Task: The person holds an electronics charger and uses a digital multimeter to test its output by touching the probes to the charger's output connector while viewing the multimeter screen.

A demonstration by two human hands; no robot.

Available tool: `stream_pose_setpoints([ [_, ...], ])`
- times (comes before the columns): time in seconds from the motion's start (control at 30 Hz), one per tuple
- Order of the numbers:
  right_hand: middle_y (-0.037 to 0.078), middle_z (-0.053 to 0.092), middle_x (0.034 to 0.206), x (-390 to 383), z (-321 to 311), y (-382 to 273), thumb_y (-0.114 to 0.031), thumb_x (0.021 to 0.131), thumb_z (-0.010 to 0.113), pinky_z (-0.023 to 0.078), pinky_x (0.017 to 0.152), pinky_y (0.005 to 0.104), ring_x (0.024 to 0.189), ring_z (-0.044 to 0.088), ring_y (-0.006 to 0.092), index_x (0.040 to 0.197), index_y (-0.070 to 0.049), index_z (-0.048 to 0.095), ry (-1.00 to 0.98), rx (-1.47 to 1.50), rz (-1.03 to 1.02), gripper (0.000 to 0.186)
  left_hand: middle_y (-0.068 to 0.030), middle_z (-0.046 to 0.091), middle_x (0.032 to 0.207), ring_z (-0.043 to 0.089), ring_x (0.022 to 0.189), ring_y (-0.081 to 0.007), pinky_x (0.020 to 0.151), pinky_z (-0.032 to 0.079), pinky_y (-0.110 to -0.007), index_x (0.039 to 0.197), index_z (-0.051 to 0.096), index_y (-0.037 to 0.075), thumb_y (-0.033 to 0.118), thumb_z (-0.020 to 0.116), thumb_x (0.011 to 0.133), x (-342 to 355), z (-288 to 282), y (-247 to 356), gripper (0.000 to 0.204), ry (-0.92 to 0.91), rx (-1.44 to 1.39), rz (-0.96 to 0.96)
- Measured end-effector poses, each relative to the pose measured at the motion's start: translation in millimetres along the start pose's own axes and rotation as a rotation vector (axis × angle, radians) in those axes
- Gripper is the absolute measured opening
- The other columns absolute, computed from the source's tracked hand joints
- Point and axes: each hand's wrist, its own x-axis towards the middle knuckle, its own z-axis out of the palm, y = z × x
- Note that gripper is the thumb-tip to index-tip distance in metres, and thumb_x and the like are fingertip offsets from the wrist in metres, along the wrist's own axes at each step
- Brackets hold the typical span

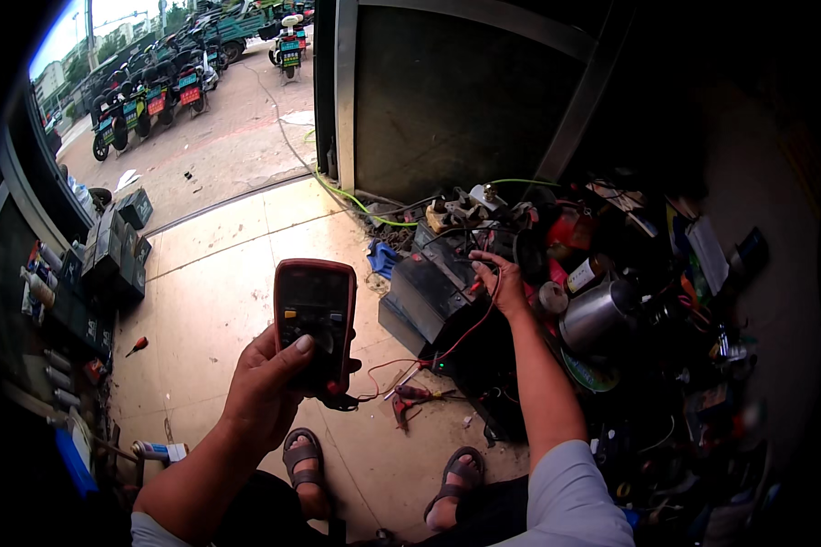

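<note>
My left hand (pixel 266 376) is wrapped round a multimeter (pixel 314 296) with a dark red rim, held upright, its thumb on the dial area. The meter's screen looks dark. To the right, my right hand (pixel 506 283) is closed on a red test probe (pixel 476 286) over a dark box-shaped battery (pixel 421 290). Whether the probe's tip touches a terminal cannot be made out. A red test lead (pixel 468 334) curves between the meter's lower end and that hand. Red-handled pliers (pixel 410 394) lie on the floor below the battery.
Clutter crowds the right side, with a metal pot (pixel 597 317) and a blue cloth-like item (pixel 382 259) by the battery. A small red screwdriver (pixel 137 345) lies on the tiles. More dark batteries (pixel 111 255) stand at left. A yellow-green cable (pixel 360 202) crosses the doorway; parked scooters (pixel 160 98) stand outside.
</note>
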Motion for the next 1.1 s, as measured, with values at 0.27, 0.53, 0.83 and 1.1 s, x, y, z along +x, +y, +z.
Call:
stream_pose_setpoints([
  [0.27,-0.002,0.070,0.078,4.2,20.0,5.2,-0.015,0.098,0.077,0.049,0.052,0.0229,0.058,0.057,0.0041,0.124,-0.010,0.079,-0.036,0.076,0.072,0.027,-0.0230,0.068,0.130,0.075,0.108,-0.0330,0.093,0.061,-0.043,0.145,0.050,-0.001,0.030,0.067,0.101,0.0,-2.7,0.2,0.057,0.002,-0.012,-0.011],
  [0.53,-0.004,0.068,0.077,14.6,28.8,14.9,-0.015,0.098,0.078,0.046,0.054,0.0224,0.060,0.054,0.0036,0.126,-0.009,0.078,-0.012,0.094,0.119,0.029,-0.0209,0.070,0.128,0.075,0.106,-0.0313,0.088,0.060,-0.039,0.144,0.053,0.003,0.035,0.065,0.102,-0.7,-0.9,0.4,0.054,0.024,0.043,0.005],
  [0.83,0.006,0.079,0.103,11.5,22.4,13.9,-0.025,0.106,0.066,0.048,0.053,0.0241,0.058,0.056,0.0045,0.136,-0.002,0.069,-0.062,0.045,0.136,0.038,-0.0213,0.070,0.128,0.075,0.106,-0.0314,0.093,0.059,-0.041,0.143,0.054,0.002,0.034,0.064,0.103,-1.3,1.9,0.0,0.052,0.021,0.048,-0.003],
  [1.1,0.007,0.080,0.114,22.8,34.4,17.2,-0.025,0.109,0.060,0.048,0.052,0.0237,0.055,0.054,0.0043,0.141,-0.001,0.064,-0.176,-0.080,0.097,0.040,-0.0232,0.068,0.130,0.075,0.108,-0.0339,0.093,0.061,-0.043,0.145,0.051,-0.001,0.029,0.067,0.101,-1.2,-5.5,-0.6,0.056,0.018,0.026,-0.039],
])
